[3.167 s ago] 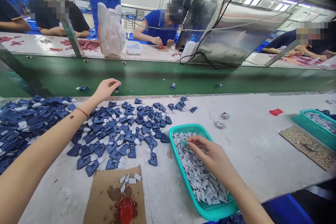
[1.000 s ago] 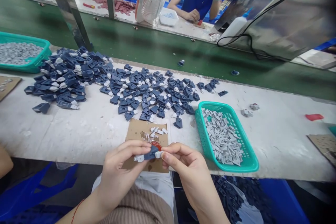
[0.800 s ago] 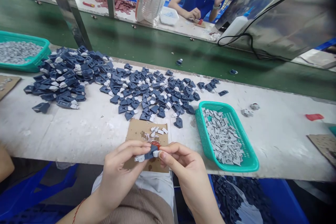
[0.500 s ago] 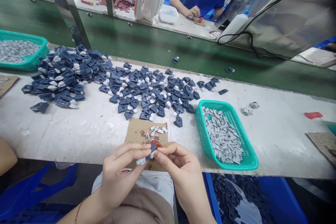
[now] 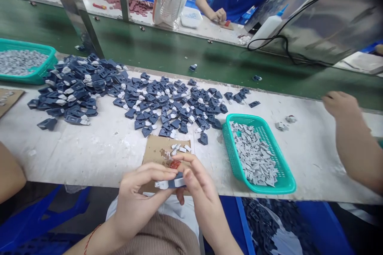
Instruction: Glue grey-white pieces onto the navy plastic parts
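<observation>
Just over the front edge of the table, my left hand is closed on a small dark blue and light grey plastic part, its fingers on top and its thumb beneath. My right hand grips the same part at its right end, the thumb pressed there and the index finger raised above it. Behind the fingers a round red object rests on a piece of brown cardboard. Several small light grey pieces lie on that cardboard.
Several similar dark blue parts form a heap that spreads across the table. A green basket of grey pieces stands right; another green basket is far left. A co-worker's arm reaches in from the right. Beyond runs a green conveyor belt.
The part now lies more level, its grey side showing, and my right index finger has lifted. A co-worker's arm has entered at right. Pieces on the belt have shifted left.
</observation>
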The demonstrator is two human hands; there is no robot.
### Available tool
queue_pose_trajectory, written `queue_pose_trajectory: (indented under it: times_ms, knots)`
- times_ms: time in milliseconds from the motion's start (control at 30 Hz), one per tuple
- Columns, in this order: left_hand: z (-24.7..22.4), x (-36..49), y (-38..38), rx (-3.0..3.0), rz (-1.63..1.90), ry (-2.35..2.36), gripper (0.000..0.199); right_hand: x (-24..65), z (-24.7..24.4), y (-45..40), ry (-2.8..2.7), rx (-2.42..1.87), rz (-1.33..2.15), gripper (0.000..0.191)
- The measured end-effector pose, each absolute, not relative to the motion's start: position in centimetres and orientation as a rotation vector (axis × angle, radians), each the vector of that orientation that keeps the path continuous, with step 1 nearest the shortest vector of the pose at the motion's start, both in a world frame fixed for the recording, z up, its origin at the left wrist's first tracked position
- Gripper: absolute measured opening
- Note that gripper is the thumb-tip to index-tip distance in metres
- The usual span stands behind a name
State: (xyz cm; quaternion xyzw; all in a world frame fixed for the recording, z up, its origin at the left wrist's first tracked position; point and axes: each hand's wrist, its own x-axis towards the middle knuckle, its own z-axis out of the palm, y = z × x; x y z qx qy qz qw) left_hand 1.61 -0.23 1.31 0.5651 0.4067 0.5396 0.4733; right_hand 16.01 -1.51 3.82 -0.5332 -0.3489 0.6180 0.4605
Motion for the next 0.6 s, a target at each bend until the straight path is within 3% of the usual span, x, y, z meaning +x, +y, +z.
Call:
queue_pose_trajectory:
  times_ms: [333,467,600]
  knots:
    - [2.1,2.6,-0.8,1.472,1.319,1.056,0.028,15.3,4.8,-2.1,-1.059,-1.477,1.285,0.038]
    - [2.3,2.5,-0.4,1.605,1.335,0.986,0.044,15.5,5.5,-2.2,-0.813,-1.455,1.444,0.057]
    - [2.7,2.3,0.2,1.829,1.408,0.882,0.039,15.8,5.8,-2.4,-0.716,-1.382,1.526,0.072]
